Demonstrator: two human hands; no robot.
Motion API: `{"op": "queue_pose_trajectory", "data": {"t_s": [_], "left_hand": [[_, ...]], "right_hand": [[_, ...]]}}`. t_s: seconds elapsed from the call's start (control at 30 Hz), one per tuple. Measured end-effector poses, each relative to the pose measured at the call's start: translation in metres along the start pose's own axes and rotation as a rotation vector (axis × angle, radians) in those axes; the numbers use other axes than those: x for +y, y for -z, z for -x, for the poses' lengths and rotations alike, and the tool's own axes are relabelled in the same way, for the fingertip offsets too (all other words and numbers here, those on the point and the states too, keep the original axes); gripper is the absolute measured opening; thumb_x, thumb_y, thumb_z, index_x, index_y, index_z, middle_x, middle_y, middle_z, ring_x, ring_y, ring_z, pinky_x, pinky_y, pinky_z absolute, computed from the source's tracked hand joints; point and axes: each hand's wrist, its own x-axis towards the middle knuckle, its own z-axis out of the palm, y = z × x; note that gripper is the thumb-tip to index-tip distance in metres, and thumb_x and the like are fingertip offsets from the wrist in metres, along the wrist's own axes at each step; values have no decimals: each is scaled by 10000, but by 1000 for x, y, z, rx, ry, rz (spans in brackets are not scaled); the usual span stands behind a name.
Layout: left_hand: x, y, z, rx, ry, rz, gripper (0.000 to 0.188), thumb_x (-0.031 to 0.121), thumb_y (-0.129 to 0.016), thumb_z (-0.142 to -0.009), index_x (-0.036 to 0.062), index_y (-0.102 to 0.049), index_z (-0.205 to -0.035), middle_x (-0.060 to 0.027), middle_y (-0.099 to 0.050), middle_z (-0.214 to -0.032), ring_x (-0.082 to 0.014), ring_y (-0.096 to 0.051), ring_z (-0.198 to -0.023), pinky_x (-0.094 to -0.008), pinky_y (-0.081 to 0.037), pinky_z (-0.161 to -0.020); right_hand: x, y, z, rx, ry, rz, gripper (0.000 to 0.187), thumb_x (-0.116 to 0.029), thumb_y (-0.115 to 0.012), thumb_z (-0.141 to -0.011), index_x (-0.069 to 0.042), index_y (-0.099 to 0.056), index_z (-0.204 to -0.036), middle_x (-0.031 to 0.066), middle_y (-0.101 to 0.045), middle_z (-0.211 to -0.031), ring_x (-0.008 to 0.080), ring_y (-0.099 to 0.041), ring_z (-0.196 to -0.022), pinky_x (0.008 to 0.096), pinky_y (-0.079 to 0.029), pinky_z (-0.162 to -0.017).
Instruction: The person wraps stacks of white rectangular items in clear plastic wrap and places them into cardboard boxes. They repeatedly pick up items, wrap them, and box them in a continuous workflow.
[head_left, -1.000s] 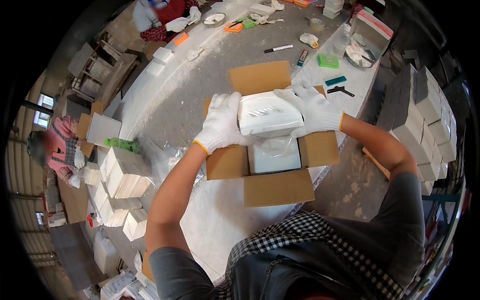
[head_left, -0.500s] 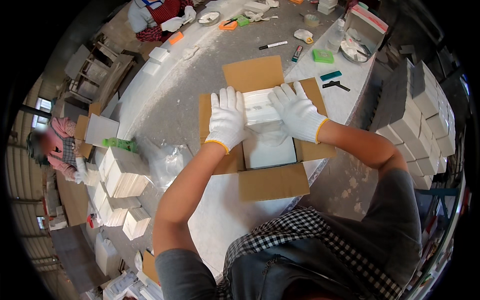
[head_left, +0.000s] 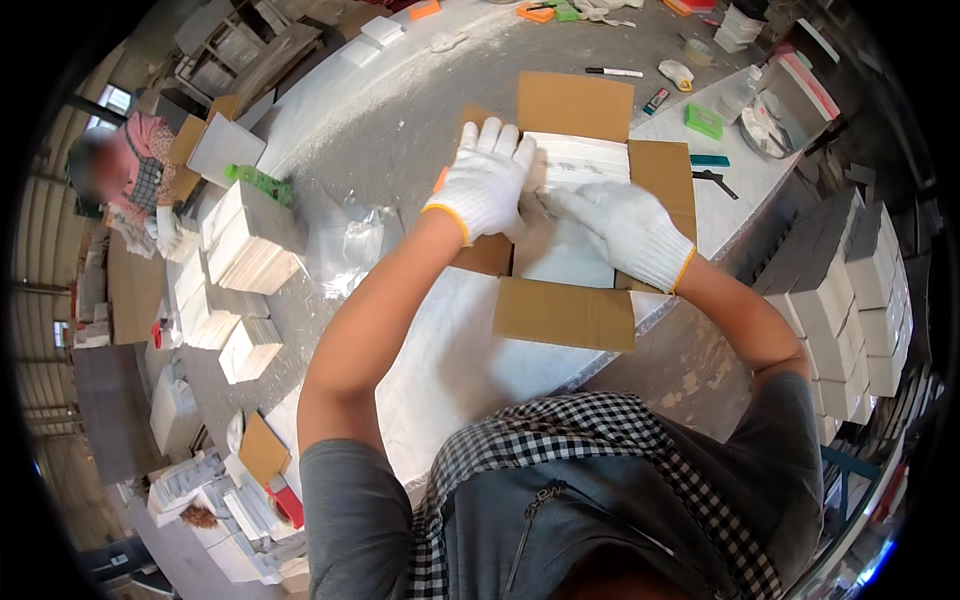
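Observation:
An upright cardboard box [head_left: 565, 313] stands with its flaps spread out on the worktable. Inside lie flat white pieces [head_left: 578, 152], at least partly wrapped in clear plastic. My left hand [head_left: 487, 178], in a white knit glove with a yellow cuff, rests at the box's left side. Its fingers stretch away from me over the left flap, and the palm side is hidden. My right hand [head_left: 635, 228], gloved alike, lies over the right half of the opening. Its index finger reaches left onto the wrapped contents, and its other fingers are partly hidden.
Left of the box lies a clear plastic bag [head_left: 350, 245], beside stacks of white tiles [head_left: 250, 240] and a green bottle [head_left: 260, 183]. A marker [head_left: 614, 72], a green block [head_left: 703, 121] and a bowl [head_left: 765, 135] lie beyond. White blocks [head_left: 830, 290] are stacked right. Another person [head_left: 140, 165] is far left.
My right hand has come nearer, from the box's right flap onto the contents, its index finger now pointing left. My left hand stays at the left side. The view has shifted.

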Motion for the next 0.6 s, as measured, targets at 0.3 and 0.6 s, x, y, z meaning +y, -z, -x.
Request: {"op": "queue_pose_trajectory", "data": {"t_s": [0.3, 0.6], "left_hand": [[-8, 1, 101, 492, 118, 311, 649, 293, -793, -801, 29, -614, -1366, -209, -609, -1386, -428, -488, -1384, -535, -350, -1199], [41, -91, 258, 813, 591, 579, 466, 260, -780, -834, 37, -689, -1234, -202, -675, -1261, -411, -612, -1192, -505, -486, -1022]], "right_hand": [[5, -66, -31, -149, 138, 86, 555, -85, -547, -940, -137, -500, -1490, 207, -692, -1088, 428, -707, -895, 502, -572, -754], [-19, -77, -43, -561, -13, 372, 613, -137, -500, -971, -187, -406, -1575, 331, -594, -1324, 462, -699, -1026, 533, -563, -845]]}}
